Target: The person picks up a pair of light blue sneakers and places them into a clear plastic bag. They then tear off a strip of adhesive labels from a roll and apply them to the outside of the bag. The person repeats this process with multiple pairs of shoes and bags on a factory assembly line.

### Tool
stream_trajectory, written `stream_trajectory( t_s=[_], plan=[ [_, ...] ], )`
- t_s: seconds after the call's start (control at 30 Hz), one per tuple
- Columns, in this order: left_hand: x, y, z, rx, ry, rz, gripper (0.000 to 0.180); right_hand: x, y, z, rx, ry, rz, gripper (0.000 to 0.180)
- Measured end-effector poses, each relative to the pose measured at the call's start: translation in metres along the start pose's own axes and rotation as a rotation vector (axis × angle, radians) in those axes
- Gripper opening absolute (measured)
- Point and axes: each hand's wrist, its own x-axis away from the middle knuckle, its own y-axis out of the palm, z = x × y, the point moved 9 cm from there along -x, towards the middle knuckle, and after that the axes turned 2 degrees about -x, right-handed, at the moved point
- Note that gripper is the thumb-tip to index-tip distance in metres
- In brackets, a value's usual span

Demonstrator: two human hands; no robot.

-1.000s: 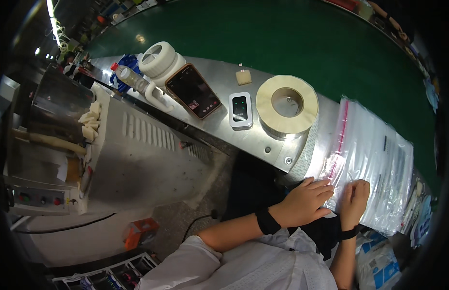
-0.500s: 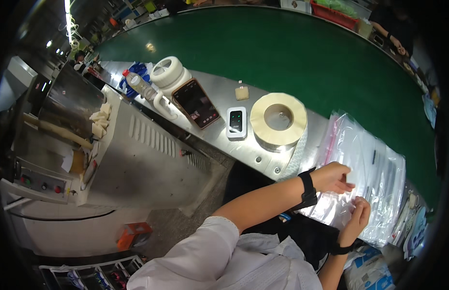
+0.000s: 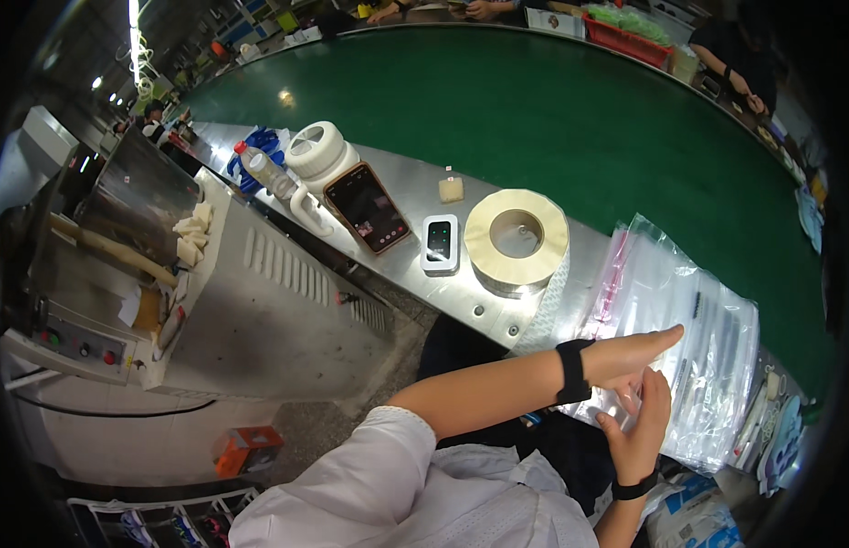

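Note:
My left hand [image 3: 625,359], with a black band at its wrist, is over a stack of clear plastic bags [image 3: 717,365]. Its fingers stretch out flat to the right. Just below it is my right hand [image 3: 642,427], fingers straight and thumb apart, its fingertips close to or touching the left palm. I see nothing held in either hand, though the space between them is partly hidden. The bags lie flat with a pink strip along their left edge. Left of them, a large roll of cream label tape [image 3: 479,239] rests on the metal ledge [image 3: 401,279].
On the ledge are a small device with green lights [image 3: 440,245], a propped phone [image 3: 368,208], a white lidded jug [image 3: 319,155] and a bottle [image 3: 263,169]. Beyond runs a green belt [image 3: 424,100]. A metal machine [image 3: 269,301] stands left. Another person's arm [image 3: 730,78] is far right.
Both hands have shifted slightly left; the left has gone from curled to flat, and the right has opened and risen beside it. The view has tilted a little.

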Motion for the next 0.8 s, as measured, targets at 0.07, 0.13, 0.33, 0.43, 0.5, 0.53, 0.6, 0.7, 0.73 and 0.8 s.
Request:
stream_trajectory(
  t_s=[0.07, 0.13, 0.33, 0.43, 0.5, 0.53, 0.6, 0.7, 0.73, 0.8],
  plan=[
    [0.049, 0.009, 0.018, -0.207, 0.125, 0.104, 0.086, -0.002, 0.003, -0.011, 0.175, -0.07, -0.01, 0.062],
    [0.084, 0.013, 0.025, -0.309, 0.304, 0.119, 0.074, -0.003, 0.008, 0.0, 0.21, -0.043, 0.024, 0.051],
    [0.175, -0.067, -0.032, -0.109, 0.384, 0.511, 0.035, 0.029, -0.02, 0.108, -0.927, 0.613, 0.382, 0.032],
    [0.224, -0.117, -0.077, -0.014, 0.359, 0.863, 0.034, 0.057, -0.06, 0.175, -1.265, 0.755, 0.787, 0.026],
    [0.239, -0.141, -0.101, -0.04, 0.276, 1.021, 0.04, 0.085, -0.091, 0.2, -1.138, 0.731, 0.863, 0.023],
    [0.238, -0.152, -0.108, -0.076, 0.244, 1.008, 0.043, 0.096, -0.103, 0.2, -1.002, 0.822, 0.878, 0.019],
    [0.225, -0.164, -0.11, -0.074, 0.211, 1.017, 0.05, 0.125, -0.121, 0.213, -0.696, 0.934, 0.876, 0.016],
    [0.179, -0.176, -0.117, -0.377, 0.235, 0.799, 0.051, 0.169, -0.142, 0.251, -0.173, 0.979, 0.837, 0.022],
    [0.166, -0.161, -0.1, -0.489, 0.299, 0.696, 0.053, 0.168, -0.148, 0.238, 0.07, 0.921, 0.865, 0.026],
    [0.162, -0.139, -0.082, -0.872, 0.174, 0.745, 0.036, 0.165, -0.155, 0.213, 0.436, 0.727, 0.898, 0.039]
  ],
)
